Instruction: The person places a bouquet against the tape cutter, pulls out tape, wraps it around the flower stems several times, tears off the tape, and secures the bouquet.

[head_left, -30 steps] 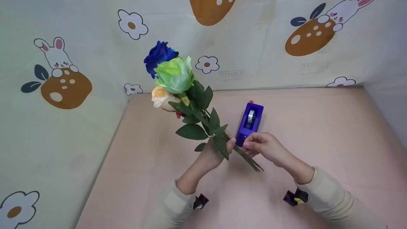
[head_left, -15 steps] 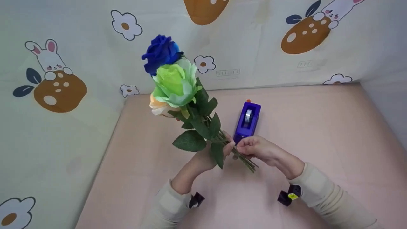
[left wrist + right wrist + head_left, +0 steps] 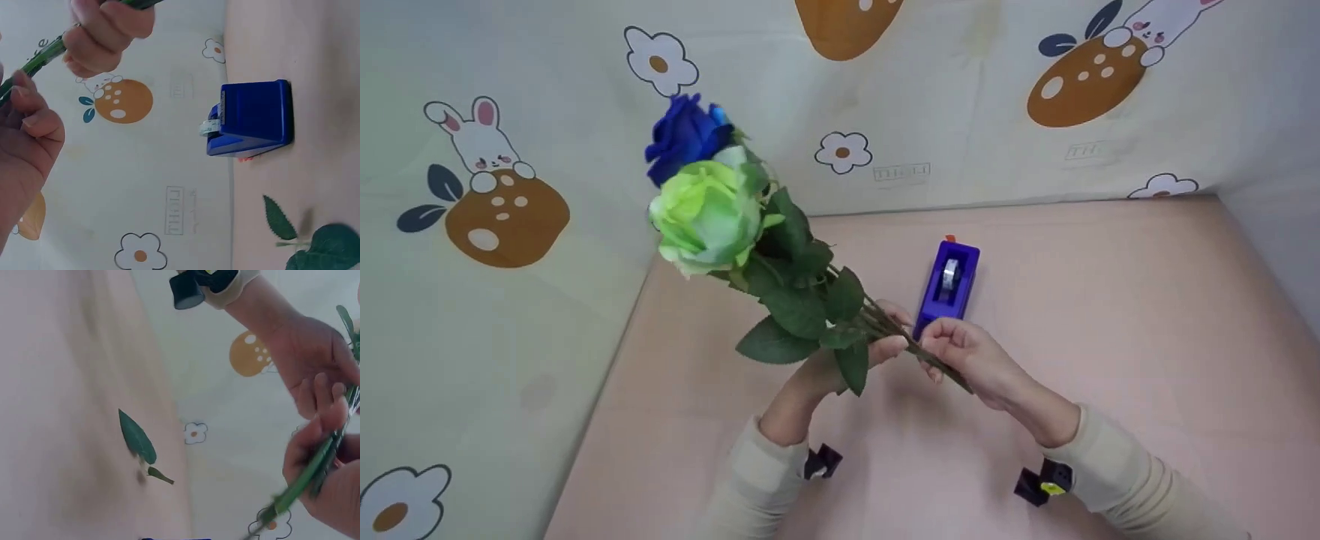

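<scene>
My left hand (image 3: 840, 364) holds a bunch of artificial roses by the stems (image 3: 885, 319). The bunch slants up to the left, with a blue rose (image 3: 686, 139) above a pale green rose (image 3: 709, 214) and dark leaves (image 3: 795, 300) below. Near the lower stem ends, my right hand (image 3: 967, 356) pinches the stems, thumb on them in the right wrist view. A shiny, clear, tape-like layer (image 3: 52, 52) shows around the stems between both hands in the left wrist view. Beyond the right hand stands a blue tape dispenser (image 3: 949, 281) with a roll in it.
A pink-covered table (image 3: 1110, 315) meets a pale printed cloth (image 3: 960, 97) at the back and left. A green leaf (image 3: 136, 439) appears over the table in the right wrist view; whether it lies loose, I cannot tell.
The blossoms have swung left and the bunch has turned, so the peach rose is now hidden behind the green one. My right hand has shifted slightly left onto the stems. The dispenser stays put.
</scene>
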Demonstrator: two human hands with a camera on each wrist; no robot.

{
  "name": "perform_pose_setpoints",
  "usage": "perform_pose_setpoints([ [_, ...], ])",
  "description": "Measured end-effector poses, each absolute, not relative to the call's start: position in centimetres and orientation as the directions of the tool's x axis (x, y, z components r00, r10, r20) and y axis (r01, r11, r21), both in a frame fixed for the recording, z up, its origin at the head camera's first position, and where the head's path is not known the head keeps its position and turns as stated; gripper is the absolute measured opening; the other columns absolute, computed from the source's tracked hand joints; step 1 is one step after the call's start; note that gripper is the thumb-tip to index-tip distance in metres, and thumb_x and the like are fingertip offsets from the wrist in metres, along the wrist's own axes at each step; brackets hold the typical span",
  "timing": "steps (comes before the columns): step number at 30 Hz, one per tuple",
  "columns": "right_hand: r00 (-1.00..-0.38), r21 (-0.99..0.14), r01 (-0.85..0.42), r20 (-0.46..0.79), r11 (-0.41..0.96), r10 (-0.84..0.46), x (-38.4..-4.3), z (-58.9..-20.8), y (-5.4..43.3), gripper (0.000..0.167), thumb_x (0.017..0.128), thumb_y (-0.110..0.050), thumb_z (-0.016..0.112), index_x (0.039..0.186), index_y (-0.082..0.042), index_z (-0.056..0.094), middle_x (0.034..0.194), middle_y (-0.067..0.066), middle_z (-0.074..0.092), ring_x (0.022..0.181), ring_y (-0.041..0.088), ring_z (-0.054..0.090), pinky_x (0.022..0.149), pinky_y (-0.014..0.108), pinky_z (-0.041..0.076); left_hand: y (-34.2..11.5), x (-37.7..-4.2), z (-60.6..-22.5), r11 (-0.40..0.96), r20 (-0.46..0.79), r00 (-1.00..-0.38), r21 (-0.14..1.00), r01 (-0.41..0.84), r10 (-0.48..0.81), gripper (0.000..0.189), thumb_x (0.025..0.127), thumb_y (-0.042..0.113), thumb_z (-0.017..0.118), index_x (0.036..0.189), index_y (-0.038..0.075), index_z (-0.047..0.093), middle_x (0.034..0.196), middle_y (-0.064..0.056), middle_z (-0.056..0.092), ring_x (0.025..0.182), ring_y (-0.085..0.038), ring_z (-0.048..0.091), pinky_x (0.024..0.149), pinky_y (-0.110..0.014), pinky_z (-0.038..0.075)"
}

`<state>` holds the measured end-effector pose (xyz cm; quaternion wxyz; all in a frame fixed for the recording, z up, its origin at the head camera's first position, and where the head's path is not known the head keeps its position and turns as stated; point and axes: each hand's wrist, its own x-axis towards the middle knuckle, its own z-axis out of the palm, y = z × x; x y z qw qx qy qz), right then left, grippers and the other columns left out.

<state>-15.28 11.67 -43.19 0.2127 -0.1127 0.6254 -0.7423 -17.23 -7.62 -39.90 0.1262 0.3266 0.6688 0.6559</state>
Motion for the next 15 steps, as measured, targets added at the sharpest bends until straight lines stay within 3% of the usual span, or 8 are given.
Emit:
perform_pose_setpoints([
  [3, -0.968, -0.996, 0.040, -0.020, -0.076, -0.251, -15.0, -43.1, 11.4, 0.007, 0.093, -0.001, 0.047, 0.087, 0.000, 0.050, 0.068, -0.002, 0.055, 0.057, 0.007, 0.052, 0.057, 0.020, 0.045, -6.6, -17.0, -41.5, -0.023, 0.210, -0.850, 0.973, 0.228, 0.482, 0.048, 0.084, 0.033, 0.064, 0.109, -0.007, 0.053, 0.084, 0.001, 0.055, 0.071, -0.010, 0.048, 0.064, -0.022, 0.042],
  [6, -0.991, -0.994, -0.112, 0.111, 0.011, -0.074, -14.8, -43.4, 11.0, 0.006, 0.091, 0.001, 0.050, 0.089, 0.007, 0.051, 0.072, 0.002, 0.056, 0.059, 0.007, 0.053, 0.058, 0.020, 0.048, -5.4, -16.4, -42.9, -0.025, 0.134, -0.929, 0.991, 0.134, 0.345, 0.037, 0.088, 0.020, 0.060, 0.115, -0.004, 0.052, 0.080, 0.002, 0.054, 0.069, -0.008, 0.049, 0.063, -0.021, 0.041],
  [9, -0.962, -0.952, -0.268, 0.273, 0.145, 0.014, -14.7, -43.9, 10.7, 0.007, 0.090, 0.003, 0.051, 0.089, 0.010, 0.052, 0.076, 0.008, 0.058, 0.063, 0.007, 0.057, 0.060, 0.020, 0.050, -4.1, -15.7, -43.6, -0.166, 0.107, -0.969, 0.984, 0.070, 0.223, 0.035, 0.092, 0.019, 0.054, 0.116, -0.005, 0.049, 0.085, 0.002, 0.058, 0.065, -0.007, 0.051, 0.058, -0.019, 0.041],
  [13, -0.894, -0.848, -0.419, 0.447, 0.324, 0.015, -14.5, -44.3, 10.5, 0.007, 0.088, 0.002, 0.054, 0.088, 0.008, 0.055, 0.078, 0.013, 0.062, 0.069, 0.009, 0.060, 0.061, 0.018, 0.051, -2.9, -15.1, -43.8, -0.408, 0.145, -0.977, 0.910, 0.070, 0.155, 0.042, 0.091, 0.035, 0.050, 0.111, -0.002, 0.044, 0.097, -0.001, 0.058, 0.063, -0.008, 0.054, 0.053, -0.018, 0.041],
  [15, -0.876, -0.815, -0.446, 0.482, 0.371, 0.008, -14.5, -44.3, 10.6, 0.007, 0.088, 0.000, 0.055, 0.087, 0.007, 0.057, 0.077, 0.012, 0.063, 0.069, 0.007, 0.058, 0.060, 0.017, 0.050, -2.7, -15.1, -43.7, -0.463, 0.168, -0.975, 0.883, 0.082, 0.148, 0.042, 0.088, 0.043, 0.049, 0.104, 0.004, 0.044, 0.093, -0.001, 0.056, 0.060, -0.006, 0.052, 0.050, -0.017, 0.039],
])
